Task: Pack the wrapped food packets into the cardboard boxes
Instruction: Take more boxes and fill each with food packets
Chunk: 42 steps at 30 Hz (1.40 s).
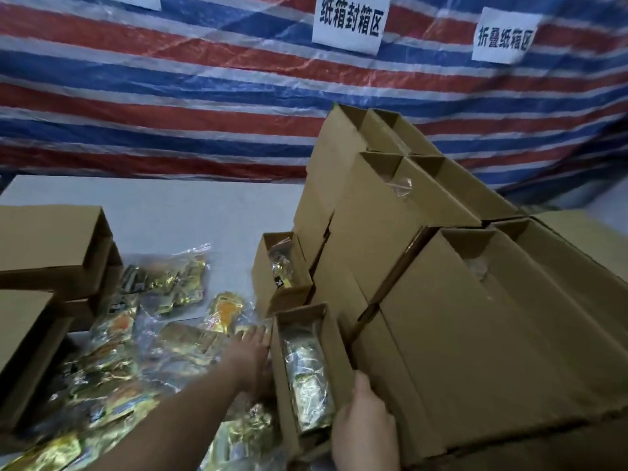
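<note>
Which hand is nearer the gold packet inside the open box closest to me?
Right. The right hand holds that open box at its near right wall, beside the gold packet. The left hand rests outside the box's left wall.

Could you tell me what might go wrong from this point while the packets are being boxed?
The stack of open boxes on the right leans steeply; nudging the near box might topple it. The left hand reaches among overlapping loose packets, so it could drag extras. The right hand holds only the box's near corner.
</note>
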Tool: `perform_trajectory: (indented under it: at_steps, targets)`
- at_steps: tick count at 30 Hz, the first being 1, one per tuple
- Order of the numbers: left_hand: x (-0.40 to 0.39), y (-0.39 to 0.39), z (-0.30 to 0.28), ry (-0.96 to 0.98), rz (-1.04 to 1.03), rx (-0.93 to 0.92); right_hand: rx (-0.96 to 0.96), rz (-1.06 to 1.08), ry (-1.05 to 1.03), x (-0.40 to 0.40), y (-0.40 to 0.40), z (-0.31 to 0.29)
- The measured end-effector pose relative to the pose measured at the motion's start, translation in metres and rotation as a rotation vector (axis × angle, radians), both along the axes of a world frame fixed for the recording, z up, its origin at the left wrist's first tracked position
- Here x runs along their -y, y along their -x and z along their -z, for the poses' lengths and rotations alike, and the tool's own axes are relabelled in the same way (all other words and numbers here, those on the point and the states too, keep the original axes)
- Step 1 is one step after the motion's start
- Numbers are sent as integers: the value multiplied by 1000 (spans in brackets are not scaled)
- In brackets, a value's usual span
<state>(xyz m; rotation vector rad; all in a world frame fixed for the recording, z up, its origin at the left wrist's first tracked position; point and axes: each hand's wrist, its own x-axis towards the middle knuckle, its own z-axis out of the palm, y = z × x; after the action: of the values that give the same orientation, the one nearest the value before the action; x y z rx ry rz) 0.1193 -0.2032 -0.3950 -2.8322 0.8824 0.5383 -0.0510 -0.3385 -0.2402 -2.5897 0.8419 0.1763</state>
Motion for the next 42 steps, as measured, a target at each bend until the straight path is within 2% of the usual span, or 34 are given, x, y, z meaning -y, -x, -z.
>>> perform_trajectory:
  at_steps: [6,9,15,20,27,34,42]
  targets:
    - [12,-25,42,9,-53,-71,-60,34,18,1,-13,14]
    - [10,-22,49,84,-108,-87,-68,21,30,-1,-21,21]
    - [-10,-1,57,77,-118,-87,-46,-33,34,-9,-35,22]
    - [-17,18,60,50,-73,-129,-27,-46,67,-8,-50,19]
    - [-26,33,47,-47,18,-129,-115,-57,47,-5,-77,30]
    - [-30,49,40,-96,41,-130,-81,-48,92,-2,-92,42]
    - [-27,64,32,-45,15,-141,-94,-119,167,4,-104,54]
